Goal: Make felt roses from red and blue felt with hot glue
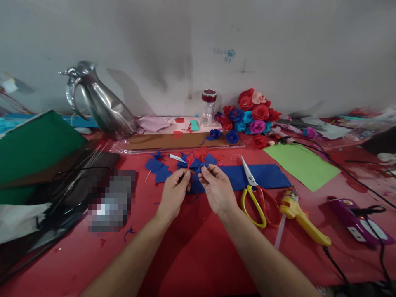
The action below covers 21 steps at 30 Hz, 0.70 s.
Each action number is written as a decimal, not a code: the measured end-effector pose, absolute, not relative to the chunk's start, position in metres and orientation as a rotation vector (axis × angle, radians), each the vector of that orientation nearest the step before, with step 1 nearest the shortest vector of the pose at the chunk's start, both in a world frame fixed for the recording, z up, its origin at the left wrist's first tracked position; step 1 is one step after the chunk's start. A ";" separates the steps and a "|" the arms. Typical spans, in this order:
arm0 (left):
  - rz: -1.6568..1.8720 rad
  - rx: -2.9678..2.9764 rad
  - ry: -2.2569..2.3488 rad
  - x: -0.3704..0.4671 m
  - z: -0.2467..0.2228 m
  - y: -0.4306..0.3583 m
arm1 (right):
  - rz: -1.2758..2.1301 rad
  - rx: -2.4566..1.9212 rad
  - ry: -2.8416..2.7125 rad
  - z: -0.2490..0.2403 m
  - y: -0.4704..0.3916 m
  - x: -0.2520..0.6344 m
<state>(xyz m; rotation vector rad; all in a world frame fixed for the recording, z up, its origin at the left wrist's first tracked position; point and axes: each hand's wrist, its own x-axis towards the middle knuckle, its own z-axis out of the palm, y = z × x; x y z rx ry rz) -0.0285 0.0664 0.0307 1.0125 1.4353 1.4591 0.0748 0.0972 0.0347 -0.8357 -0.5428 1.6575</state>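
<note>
My left hand (175,192) is closed in a pinch in the middle of the table, its thumb against the fingers. A small red piece (189,160) shows just above its fingertips; whether it is held or lies behind, I cannot tell. Close beside it, my right hand (218,187) pinches a blue paper petal (202,166) between thumb and forefinger. Under and behind both hands lie a long blue paper strip (269,176), cut blue pieces (154,165) and red scraps (202,153). A white marker-like stick (177,158) rests among them.
Right of my hands lie scissors (254,194), a yellow glue gun (305,222), a green sheet (305,165) and a purple corded device (360,222). Behind are paper flowers (260,112), a glass bottle (208,109) and a metal jug (107,103). A blurred-out object (113,202) lies left.
</note>
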 end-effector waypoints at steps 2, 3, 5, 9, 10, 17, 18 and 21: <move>1.471 0.979 1.398 -0.028 0.032 0.066 | 1.644 -0.836 -0.561 0.034 0.097 0.075; 1.475 0.963 1.379 -0.028 0.032 0.066 | 1.640 -0.841 -0.570 0.034 0.097 0.075; 1.477 0.942 1.348 -0.028 0.032 0.067 | 1.629 -0.866 -0.599 0.034 0.097 0.075; 1.490 0.936 1.331 -0.028 0.033 0.067 | 1.587 -0.935 -0.717 0.035 0.095 0.076; 1.489 0.937 1.330 -0.028 0.032 0.066 | 1.572 -0.942 -0.748 0.035 0.095 0.076; 1.455 0.919 1.273 -0.025 0.031 0.065 | 1.465 -0.941 -0.919 0.039 0.090 0.074; 1.452 0.914 1.258 -0.024 0.031 0.065 | 1.453 -0.945 -0.931 0.039 0.090 0.073; 1.439 0.921 1.226 -0.022 0.031 0.063 | 1.429 -0.948 -0.952 0.039 0.089 0.073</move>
